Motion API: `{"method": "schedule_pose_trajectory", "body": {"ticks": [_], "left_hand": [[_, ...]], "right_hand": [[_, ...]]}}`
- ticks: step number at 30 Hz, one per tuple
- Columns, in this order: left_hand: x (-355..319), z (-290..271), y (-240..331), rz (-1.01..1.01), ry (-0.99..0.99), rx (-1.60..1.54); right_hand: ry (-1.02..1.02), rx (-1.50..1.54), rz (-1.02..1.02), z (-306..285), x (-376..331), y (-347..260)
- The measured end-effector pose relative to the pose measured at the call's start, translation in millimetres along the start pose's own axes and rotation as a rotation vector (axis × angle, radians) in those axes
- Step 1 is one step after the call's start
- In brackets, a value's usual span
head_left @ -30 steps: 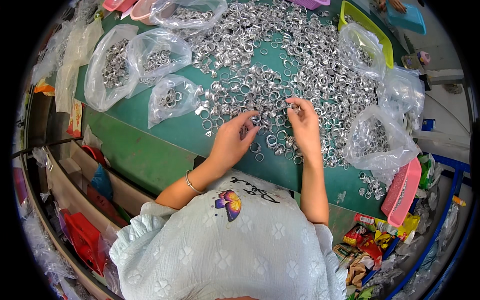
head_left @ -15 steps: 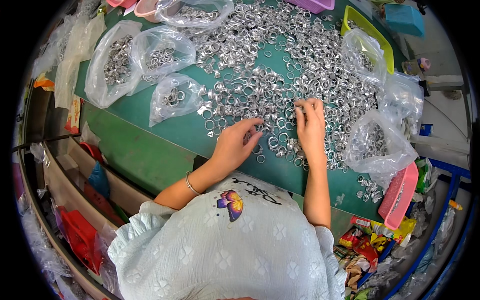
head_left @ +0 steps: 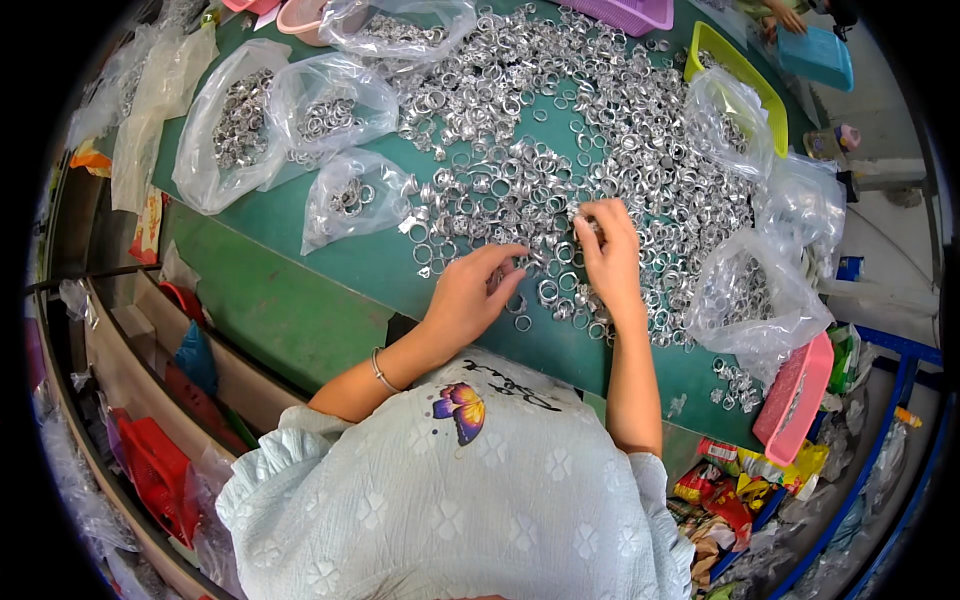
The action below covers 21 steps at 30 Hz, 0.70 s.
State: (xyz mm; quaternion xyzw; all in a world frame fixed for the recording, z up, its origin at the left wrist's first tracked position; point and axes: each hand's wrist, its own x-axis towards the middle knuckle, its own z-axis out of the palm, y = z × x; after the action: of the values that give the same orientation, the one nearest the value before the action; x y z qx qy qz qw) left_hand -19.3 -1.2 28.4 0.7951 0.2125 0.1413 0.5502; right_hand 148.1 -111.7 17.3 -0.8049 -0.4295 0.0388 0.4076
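Silver-coloured rings (head_left: pixel 500 185) lie in a loose heap across the green tabletop (head_left: pixel 365 270). My right hand (head_left: pixel 612 260) is over the near part of the heap, its thumb and forefinger pinched together on a small ring (head_left: pixel 575 212). To its left, my left hand (head_left: pixel 468 298) rests at the near edge of the rings. Its fingers are curved, with a gap between thumb and forefinger, and I see nothing held there. A few rings lie between the two hands.
Clear plastic bags of rings (head_left: pixel 350 200) stand at the left, and another bag (head_left: pixel 745 310) at the right. A pink basket (head_left: pixel 797 400), a yellow-green basket (head_left: pixel 775 110) and a purple basket (head_left: pixel 640 15) sit around the edges. Another person's hand (head_left: pixel 787 15) is near a blue basket (head_left: pixel 815 58).
My right hand has shifted slightly left, its thumb and forefinger now pinched on a ring. My left hand has barely moved. Another person's hand has appeared by the blue basket.
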Motion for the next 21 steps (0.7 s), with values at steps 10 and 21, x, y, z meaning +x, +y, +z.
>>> {"method": "schedule_pose_trajectory", "body": {"ticks": [10,21], "left_hand": [[16,11,3,-0.021,-0.048,-0.484],[15,12,12,0.171,0.047,-0.291]], "right_hand": [[-0.245,1.521,0.614,-7,-38,-36],[-0.128,1.093,0.493,-4,-48,-36]]}}
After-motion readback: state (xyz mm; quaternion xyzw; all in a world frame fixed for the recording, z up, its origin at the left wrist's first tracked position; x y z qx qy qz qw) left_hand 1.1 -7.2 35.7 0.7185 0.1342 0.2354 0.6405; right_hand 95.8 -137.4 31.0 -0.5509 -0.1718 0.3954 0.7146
